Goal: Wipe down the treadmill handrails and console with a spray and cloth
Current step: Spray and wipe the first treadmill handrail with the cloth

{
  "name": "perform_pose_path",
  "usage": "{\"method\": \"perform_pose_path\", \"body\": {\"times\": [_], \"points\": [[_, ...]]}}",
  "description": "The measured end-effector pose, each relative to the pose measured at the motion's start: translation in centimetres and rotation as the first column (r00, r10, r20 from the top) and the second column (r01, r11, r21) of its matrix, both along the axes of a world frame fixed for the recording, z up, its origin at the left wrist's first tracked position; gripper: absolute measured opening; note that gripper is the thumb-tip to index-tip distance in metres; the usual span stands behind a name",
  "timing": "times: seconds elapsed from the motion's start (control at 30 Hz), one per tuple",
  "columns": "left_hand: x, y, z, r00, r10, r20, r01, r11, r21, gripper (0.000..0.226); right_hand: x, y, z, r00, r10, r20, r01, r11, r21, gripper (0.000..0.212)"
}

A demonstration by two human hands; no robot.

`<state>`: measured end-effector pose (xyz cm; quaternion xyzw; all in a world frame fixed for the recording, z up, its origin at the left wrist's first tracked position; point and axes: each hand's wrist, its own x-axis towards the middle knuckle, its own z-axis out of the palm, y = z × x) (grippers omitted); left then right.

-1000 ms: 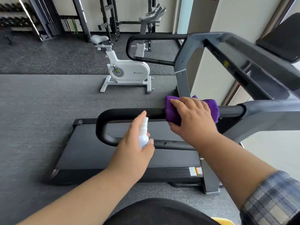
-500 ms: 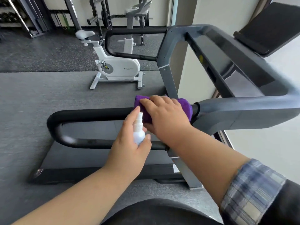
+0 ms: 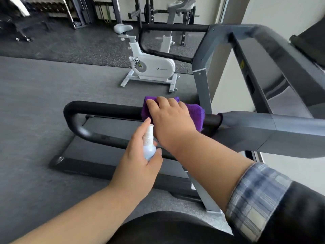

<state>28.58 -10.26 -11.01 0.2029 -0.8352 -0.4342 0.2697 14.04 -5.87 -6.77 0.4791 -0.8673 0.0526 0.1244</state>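
Our right hand lies over the purple cloth, fingers curled across it and pressing it around the top of the near handrail, so we are grasping the cloth against the black bar. Just near of it, our left hand grips the small spray bottle, thumb and fingers wrapped around its body, a finger raised beside the nozzle, which points toward the cloth. We judge that we are in the wiping step on this rail, close to its right end where the black grip meets the grey arm. The next move, as we see it, calls for drawing the cloth left along the bar toward the bend, keeping it wrapped so the underside gets covered too. The far handrail and the console at the far right lie well apart from both hands and seem yet to be wiped.
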Motion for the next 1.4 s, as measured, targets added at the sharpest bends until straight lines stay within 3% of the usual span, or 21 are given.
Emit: {"method": "perform_pose_path", "body": {"times": [0.1, 0.2, 0.4, 0.83, 1.13, 1.4], "points": [[-0.1, 0.7, 0.0, 1.000, -0.003, -0.007, 0.003, 1.000, -0.010, 0.084, -1.0, 1.2, 0.4, 0.999, 0.004, 0.045, -0.004, 1.000, -0.004, 0.072], [0.1, 0.9, 0.2, 1.000, -0.004, 0.007, 0.004, 1.000, -0.010, 0.082, -2.3, 4.4, 0.7, 0.991, -0.116, 0.069, 0.117, 0.993, -0.015, 0.081], [1.0, -0.4, 0.3, 1.000, 0.013, 0.026, -0.014, 1.000, 0.020, 0.079, -2.5, 5.5, 0.5, 0.986, -0.162, -0.034, 0.163, 0.987, 0.012, 0.087], [5.0, -6.5, 0.1, 0.999, -0.004, 0.049, 0.002, 0.999, 0.051, 0.074, 2.0, -5.0, 0.2, 0.997, -0.064, -0.043, 0.064, 0.998, 0.013, 0.080], [9.9, -17.0, -0.3, 0.999, -0.018, 0.038, 0.016, 0.999, 0.041, 0.077, 7.0, -16.4, -0.1, 0.997, -0.043, -0.058, 0.047, 0.997, 0.057, 0.078], [12.9, -25.7, -2.2, 0.997, -0.077, -0.002, 0.077, 0.995, 0.066, 0.080, 10.4, -24.5, -0.9, 0.984, -0.039, -0.174, 0.069, 0.983, 0.171, 0.072]]}}
